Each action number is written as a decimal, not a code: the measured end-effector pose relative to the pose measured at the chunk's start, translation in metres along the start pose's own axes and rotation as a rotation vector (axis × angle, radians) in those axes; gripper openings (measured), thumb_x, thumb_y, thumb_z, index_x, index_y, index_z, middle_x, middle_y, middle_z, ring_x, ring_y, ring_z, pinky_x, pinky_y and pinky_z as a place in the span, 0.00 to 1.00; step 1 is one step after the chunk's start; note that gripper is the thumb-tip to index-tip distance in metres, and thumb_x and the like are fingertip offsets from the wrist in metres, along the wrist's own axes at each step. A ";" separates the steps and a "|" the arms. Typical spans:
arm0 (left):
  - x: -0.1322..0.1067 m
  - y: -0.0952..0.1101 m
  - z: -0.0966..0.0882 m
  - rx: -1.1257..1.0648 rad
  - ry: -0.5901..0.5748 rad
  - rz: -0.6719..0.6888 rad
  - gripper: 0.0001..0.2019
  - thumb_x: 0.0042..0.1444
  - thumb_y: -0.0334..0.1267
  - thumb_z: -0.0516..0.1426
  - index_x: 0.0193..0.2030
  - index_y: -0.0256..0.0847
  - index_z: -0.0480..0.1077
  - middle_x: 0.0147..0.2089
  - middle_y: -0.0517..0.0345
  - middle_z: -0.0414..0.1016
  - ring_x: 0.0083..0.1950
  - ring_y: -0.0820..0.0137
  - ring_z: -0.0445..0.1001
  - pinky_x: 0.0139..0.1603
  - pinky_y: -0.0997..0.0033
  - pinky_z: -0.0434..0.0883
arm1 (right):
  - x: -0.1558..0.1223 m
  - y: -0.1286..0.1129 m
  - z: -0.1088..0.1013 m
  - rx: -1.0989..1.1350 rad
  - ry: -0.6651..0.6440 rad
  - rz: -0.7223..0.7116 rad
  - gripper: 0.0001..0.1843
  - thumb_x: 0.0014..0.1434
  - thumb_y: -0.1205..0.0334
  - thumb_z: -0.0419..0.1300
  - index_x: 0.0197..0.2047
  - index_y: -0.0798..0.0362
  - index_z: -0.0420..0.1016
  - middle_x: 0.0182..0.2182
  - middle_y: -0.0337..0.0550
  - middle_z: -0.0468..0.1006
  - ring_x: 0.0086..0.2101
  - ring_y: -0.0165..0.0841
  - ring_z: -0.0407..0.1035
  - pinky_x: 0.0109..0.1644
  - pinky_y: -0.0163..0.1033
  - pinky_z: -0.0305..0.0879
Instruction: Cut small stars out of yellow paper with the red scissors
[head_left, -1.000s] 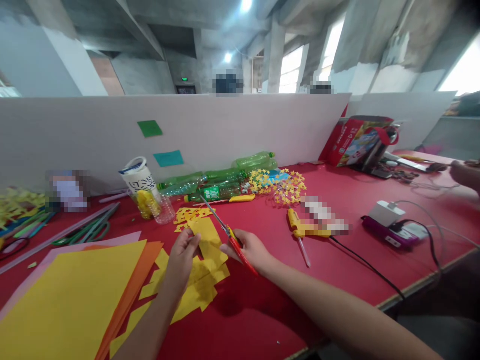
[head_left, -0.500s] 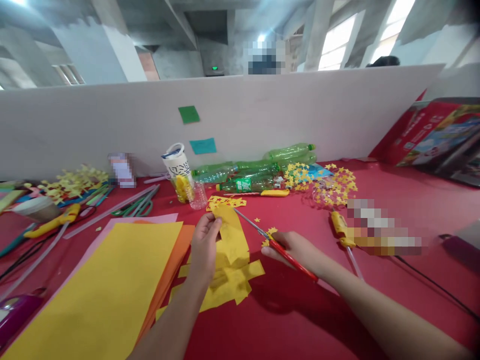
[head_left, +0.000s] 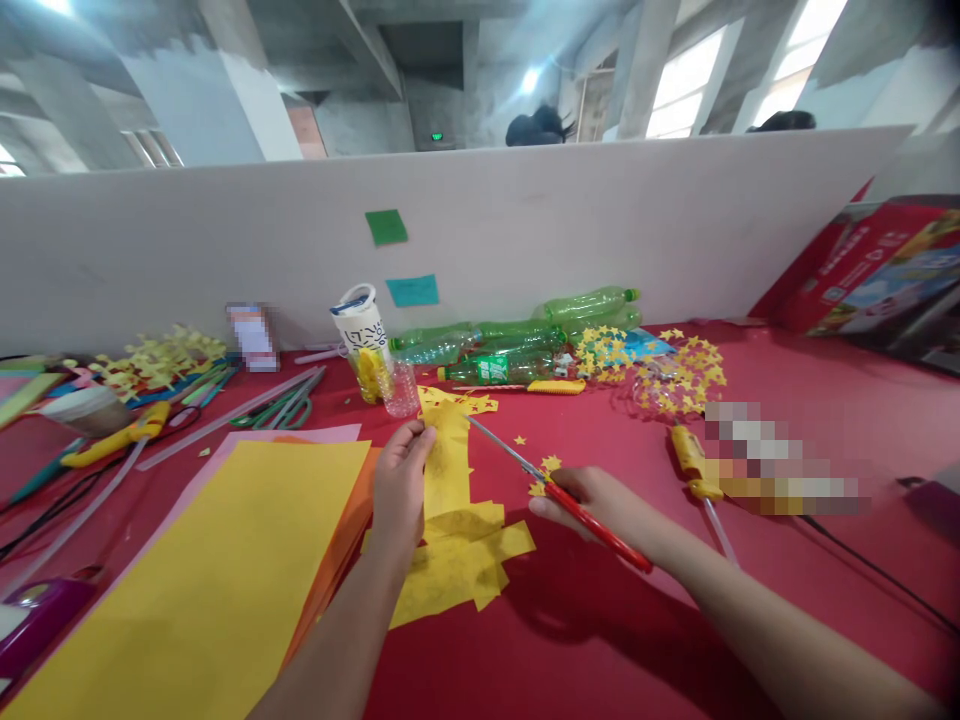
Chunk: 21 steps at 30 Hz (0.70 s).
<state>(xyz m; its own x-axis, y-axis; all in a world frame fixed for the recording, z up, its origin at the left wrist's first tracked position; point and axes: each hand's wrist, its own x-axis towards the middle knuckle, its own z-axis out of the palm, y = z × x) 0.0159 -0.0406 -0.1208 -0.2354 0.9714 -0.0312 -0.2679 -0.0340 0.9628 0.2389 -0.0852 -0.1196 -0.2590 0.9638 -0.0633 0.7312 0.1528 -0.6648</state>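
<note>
My left hand pinches the top edge of a yellow paper piece and holds it upright over a heap of yellow paper scraps on the red table. My right hand grips red-handled scissors. Their blades point up and left, with the tips beside the paper's right edge. A few small yellow stars lie by the scissors.
Large yellow and orange sheets lie at the left. Green plastic bottles, a clear jar, a white cup and a pile of cut stars sit along the white partition. A yellow glue gun lies at the right, another at the left.
The view swung left. My left hand lifted the yellow paper more upright, and my right hand shifted the scissors slightly right with the blades still beside the paper.
</note>
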 end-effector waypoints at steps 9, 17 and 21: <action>-0.004 -0.003 0.000 0.041 -0.108 -0.014 0.12 0.45 0.43 0.63 0.34 0.39 0.70 0.26 0.64 0.72 0.29 0.72 0.71 0.30 0.76 0.66 | 0.003 0.005 0.005 -0.096 0.032 -0.002 0.23 0.53 0.45 0.59 0.19 0.51 0.56 0.16 0.33 0.59 0.18 0.28 0.53 0.22 0.34 0.45; -0.003 -0.005 0.001 -0.076 -0.157 -0.059 0.10 0.45 0.40 0.63 0.33 0.39 0.70 0.25 0.64 0.72 0.26 0.74 0.71 0.30 0.76 0.67 | -0.001 -0.001 0.007 0.289 -0.165 0.098 0.22 0.57 0.44 0.56 0.23 0.52 0.62 0.11 0.31 0.59 0.13 0.26 0.55 0.17 0.31 0.48; -0.001 -0.005 -0.001 -0.113 -0.218 -0.090 0.09 0.47 0.39 0.63 0.35 0.39 0.72 0.26 0.63 0.75 0.25 0.72 0.74 0.30 0.74 0.69 | -0.004 -0.008 0.004 0.372 -0.244 0.176 0.25 0.59 0.40 0.52 0.24 0.53 0.63 0.07 0.30 0.59 0.10 0.24 0.53 0.14 0.28 0.50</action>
<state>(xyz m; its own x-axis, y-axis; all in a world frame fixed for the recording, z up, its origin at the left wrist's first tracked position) 0.0163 -0.0412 -0.1254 -0.0020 0.9990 -0.0451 -0.3839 0.0409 0.9225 0.2317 -0.0912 -0.1173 -0.3245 0.8818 -0.3423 0.5137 -0.1396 -0.8466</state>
